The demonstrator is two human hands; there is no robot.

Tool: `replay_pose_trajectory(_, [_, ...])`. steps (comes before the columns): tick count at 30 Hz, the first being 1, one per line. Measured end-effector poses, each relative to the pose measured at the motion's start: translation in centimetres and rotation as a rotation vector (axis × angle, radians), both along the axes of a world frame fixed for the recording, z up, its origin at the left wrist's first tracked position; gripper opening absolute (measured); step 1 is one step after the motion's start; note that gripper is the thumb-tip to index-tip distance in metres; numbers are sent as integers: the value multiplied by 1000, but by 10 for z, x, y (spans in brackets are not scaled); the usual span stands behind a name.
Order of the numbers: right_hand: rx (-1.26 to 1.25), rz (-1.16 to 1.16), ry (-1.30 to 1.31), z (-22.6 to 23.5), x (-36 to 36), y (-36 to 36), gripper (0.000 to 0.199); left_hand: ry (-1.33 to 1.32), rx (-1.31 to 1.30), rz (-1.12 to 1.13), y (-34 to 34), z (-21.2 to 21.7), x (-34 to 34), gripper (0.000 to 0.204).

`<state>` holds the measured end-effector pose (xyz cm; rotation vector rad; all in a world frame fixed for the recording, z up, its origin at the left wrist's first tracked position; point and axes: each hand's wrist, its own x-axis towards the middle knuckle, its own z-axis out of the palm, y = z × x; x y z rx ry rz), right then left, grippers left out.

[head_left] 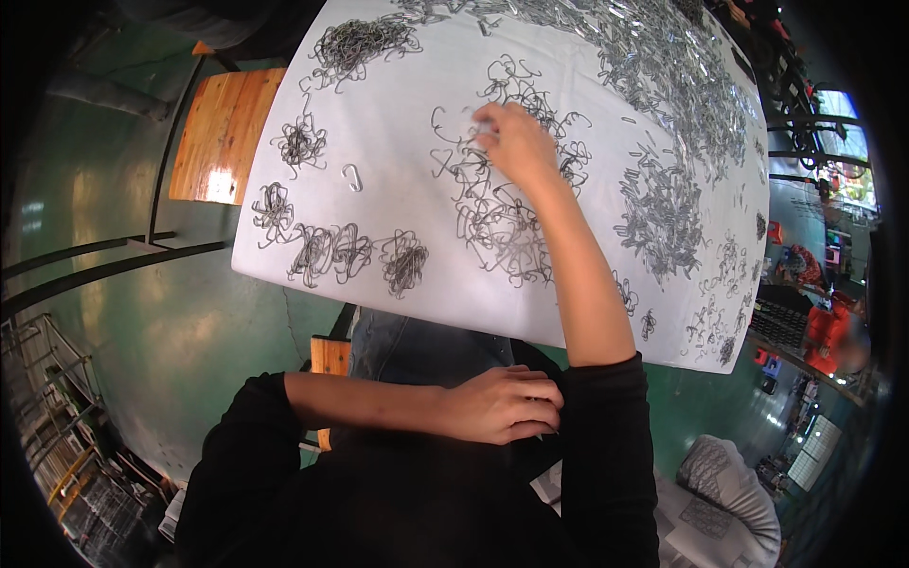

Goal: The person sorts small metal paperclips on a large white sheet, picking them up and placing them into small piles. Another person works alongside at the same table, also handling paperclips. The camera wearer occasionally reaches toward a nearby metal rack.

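My right hand (523,150) reaches over a loose, spread pile of thin metal wire hooks (502,222) in the middle of the white table. Its thumb and fingers are curled together, slightly blurred; what they hold, if anything, cannot be made out. Across my lap lies my left forearm, and my left hand (511,405) rests beside my right sleeve with its fingers curled and nothing visible in them. One lone S-shaped hook (352,177) lies apart on the left of the table. Smaller heaps of hooks (405,262) sit along the near edge.
A bigger heap of hooks (360,47) is at the far left. Many shiny small metal pieces (663,208) cover the table's right and far side. A wooden stool (227,133) stands left of the white table (379,133). Red items (833,331) are at the far right.
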<state>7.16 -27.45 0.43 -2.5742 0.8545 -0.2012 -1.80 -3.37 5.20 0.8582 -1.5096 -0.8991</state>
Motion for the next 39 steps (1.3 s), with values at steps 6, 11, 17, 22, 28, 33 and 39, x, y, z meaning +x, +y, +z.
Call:
replay_pose_trajectory(6, [70,-38,-4,9,-35,-12,20,33,0,-5,3,-2,0,12])
replay_pose_trajectory(11, [0,-270,8,5,-85,12,22,32,-14,-8,3,-3,0,14])
replay_pose_trajectory(17, [51,-306,-87,-4,-110,37,21,43,0,-47,0,-4,-2,13])
replay_pose_trajectory(22, [75,-335,-34,0,-117,26,20,29,-1,-60,-1,-2,-4,12])
replay_pose_trajectory(28, [-46,-379,-28,1,-120,3,19,16,5,-53,-1,0,-5,12])
replay_pose_trajectory(33, [86,-310,-145,3,-124,0,21,-1,1,-44,-2,2,-5,13])
replay_pose_trajectory(39, [125,-315,-88,7,-131,18,19,15,-1,-38,-3,3,-5,13])
